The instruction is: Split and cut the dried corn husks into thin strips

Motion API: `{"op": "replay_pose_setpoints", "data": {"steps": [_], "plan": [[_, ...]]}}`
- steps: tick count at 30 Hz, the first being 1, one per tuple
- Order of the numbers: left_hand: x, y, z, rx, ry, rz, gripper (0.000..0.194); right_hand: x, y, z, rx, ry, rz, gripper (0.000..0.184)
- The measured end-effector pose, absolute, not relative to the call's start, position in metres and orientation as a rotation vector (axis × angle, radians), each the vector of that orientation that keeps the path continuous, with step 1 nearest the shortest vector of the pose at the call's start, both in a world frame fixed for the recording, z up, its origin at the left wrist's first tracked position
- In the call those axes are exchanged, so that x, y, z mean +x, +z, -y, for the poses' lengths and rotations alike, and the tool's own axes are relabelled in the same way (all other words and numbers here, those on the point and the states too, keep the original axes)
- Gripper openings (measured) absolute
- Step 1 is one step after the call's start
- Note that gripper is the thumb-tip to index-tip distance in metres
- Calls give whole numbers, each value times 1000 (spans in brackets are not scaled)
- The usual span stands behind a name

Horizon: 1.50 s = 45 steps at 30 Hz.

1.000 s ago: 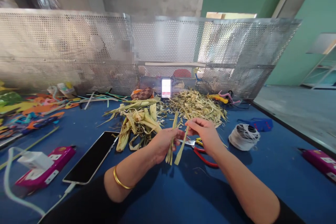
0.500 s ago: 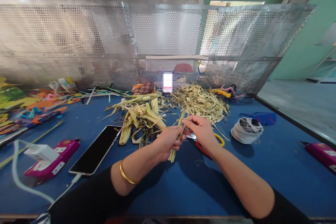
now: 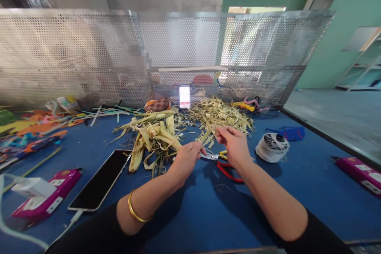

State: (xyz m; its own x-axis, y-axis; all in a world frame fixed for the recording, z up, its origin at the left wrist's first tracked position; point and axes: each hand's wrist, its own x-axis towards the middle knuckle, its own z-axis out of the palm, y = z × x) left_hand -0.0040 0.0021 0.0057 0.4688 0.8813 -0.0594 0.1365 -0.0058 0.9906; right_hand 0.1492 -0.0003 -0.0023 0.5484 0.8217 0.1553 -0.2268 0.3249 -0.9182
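Nick risked from scissors (image 3: 212, 156) at frame centre

The left hand (image 3: 185, 160) and the right hand (image 3: 236, 147) are held apart at the centre of the frame, fingers curled in on both; whether anything is pinched by either cannot be told. Strips (image 3: 206, 137) are seen between and just beyond the fingertips, and it cannot be made out whether they are gripped or lying loose. If held only lightly, they could be shed into the pile (image 3: 224, 113) behind, where, being much the same colour, they would be hard to pick out.

A finger could be nicked if either hand were lowered carelessly, since the scissors are laid on the desk (image 3: 193, 218) just below. Left of centre, husks (image 3: 157, 135) are heaped near the phone (image 3: 99, 182), and could be dragged over it. At lower left, the cable (image 3: 76, 216) could be caught by the sleeve (image 3: 92, 228) close beside it. At right, loose turns of twine (image 3: 271, 149) could be hooked if the right hand were swung outward.
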Motion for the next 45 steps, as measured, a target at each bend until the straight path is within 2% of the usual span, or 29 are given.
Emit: {"op": "replay_pose_setpoints", "data": {"steps": [5,10,13,16,24,31,40,45], "plan": [[-7,8,-7,1710,876,-983,37,160,2,4,-985,920,583,25],[-10,12,-7,2003,849,-1006,36,142,9,19,-902,1340,984,23],[-10,13,-5,2158,760,-1031,36,137,11,22,-878,1199,939,19],[-9,16,-2,2243,698,-1046,37,141,14,24,-937,1066,817,23],[-13,30,-1,2340,489,-1005,36,153,14,44,-1121,1003,833,33],[-2,44,6,1904,221,-729,43,152,3,56,-1146,938,841,31],[37,19,14,1980,570,-853,26,159,-8,60,-1164,704,960,22],[33,17,16,2396,520,-857,30,159,-11,63,-1099,851,797,23]]}}
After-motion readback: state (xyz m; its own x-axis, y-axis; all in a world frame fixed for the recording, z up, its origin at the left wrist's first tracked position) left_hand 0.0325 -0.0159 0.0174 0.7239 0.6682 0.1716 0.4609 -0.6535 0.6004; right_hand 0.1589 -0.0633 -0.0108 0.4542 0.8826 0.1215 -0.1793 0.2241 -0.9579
